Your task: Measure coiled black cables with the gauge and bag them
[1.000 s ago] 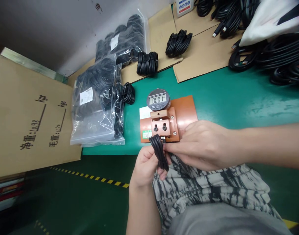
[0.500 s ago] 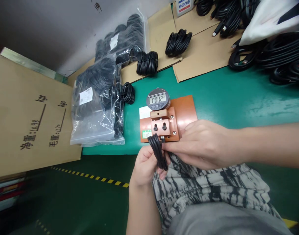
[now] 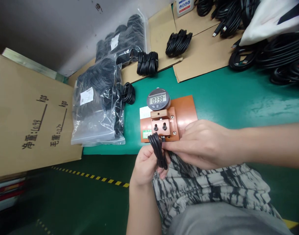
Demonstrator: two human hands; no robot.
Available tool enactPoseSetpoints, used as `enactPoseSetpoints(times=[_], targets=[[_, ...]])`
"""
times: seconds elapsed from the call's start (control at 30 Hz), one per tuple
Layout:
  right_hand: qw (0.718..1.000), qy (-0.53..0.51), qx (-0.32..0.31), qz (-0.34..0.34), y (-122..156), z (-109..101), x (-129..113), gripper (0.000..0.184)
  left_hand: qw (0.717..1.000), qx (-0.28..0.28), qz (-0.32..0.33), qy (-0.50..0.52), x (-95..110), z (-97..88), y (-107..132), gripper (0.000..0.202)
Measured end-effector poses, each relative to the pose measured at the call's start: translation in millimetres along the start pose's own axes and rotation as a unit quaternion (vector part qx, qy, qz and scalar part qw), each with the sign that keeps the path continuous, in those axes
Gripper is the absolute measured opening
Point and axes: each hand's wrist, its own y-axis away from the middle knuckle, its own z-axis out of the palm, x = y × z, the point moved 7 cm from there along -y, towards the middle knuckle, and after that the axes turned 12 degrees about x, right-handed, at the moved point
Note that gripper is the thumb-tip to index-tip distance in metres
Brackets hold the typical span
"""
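My left hand [image 3: 146, 164] is closed around a coiled black cable [image 3: 157, 150] at the table's front edge. With its fingertips, my right hand [image 3: 203, 143] pinches the same cable just behind its connector [image 3: 163, 138]. That connector points into the front of a copper-coloured fixture block [image 3: 161, 127] with two dark screws; how deep it sits is hidden. Behind the block a round digital gauge [image 3: 158, 99] is mounted, its display lit with digits. The fixture stands on an orange-brown base plate [image 3: 186, 107] with a green sticker.
Clear plastic bags of coiled cables [image 3: 97, 104] lie to the left beside a cardboard box [image 3: 34, 114]. Cable bundles [image 3: 147, 63] rest on cardboard sheets [image 3: 200, 65] at the back. More black cables [image 3: 281, 52] and a white cloth-like item [image 3: 267, 23] are at the far right.
The gauge display has gone from about 0002 to about 033.8. The connector has shifted slightly toward the fixture block, while both hands stay almost in place.
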Motion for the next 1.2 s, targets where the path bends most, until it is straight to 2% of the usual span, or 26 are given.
enactPoseSetpoints(times=[0.47,1.0,1.2], targets=[[0.999,0.020,0.015,0.021,-0.9,-1.3,0.5,0.015,1.000,-0.004,0.006,0.004,1.0,2.5,-0.7,0.039],[0.997,0.033,0.014,0.061,-3.6,-3.0,2.2,0.023,1.000,0.013,0.002,-0.002,-0.2,1.0,-1.7,0.036],[0.997,0.040,0.016,0.064,-3.9,-2.9,2.5,0.023,1.000,0.001,0.013,0.002,2.1,4.0,-2.5,0.037]])
